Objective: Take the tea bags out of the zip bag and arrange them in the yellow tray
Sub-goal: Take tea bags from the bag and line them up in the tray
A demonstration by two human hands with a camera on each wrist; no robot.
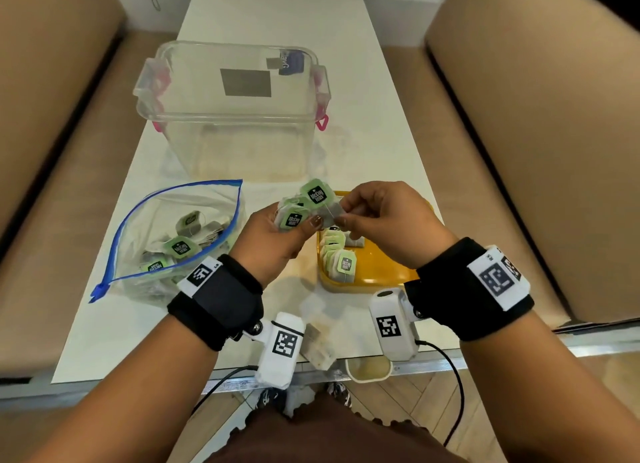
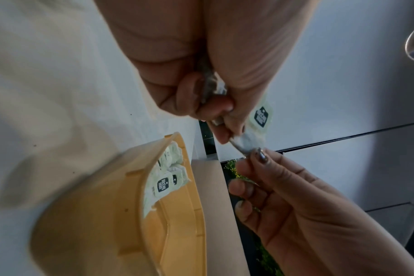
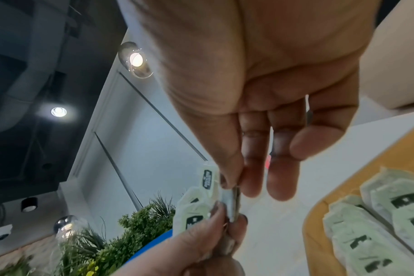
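Left hand (image 1: 273, 235) clutching a bunch of tea bags (image 1: 304, 206) above the worktop (image 1: 363, 116) — right hand (image 1: 381, 220) pinching one between thumb and fingers (image 3: 253, 179) — just beyond the yellow tray (image 1: 377, 275), beside the zip bag (image 1: 173, 234).

Head view bright, even, sharp; wide-angle bending at edges. Soft shadows under clear container (image 1: 235, 116) on table (image 1: 363, 98). Left wrist view motion-blurred, yellow tray (image 2: 102, 214) smeared, colours washed out. Right wrist view: ceiling lamps (image 3: 137, 60) glare, dark ceiling around; near palm soft, out of focus.
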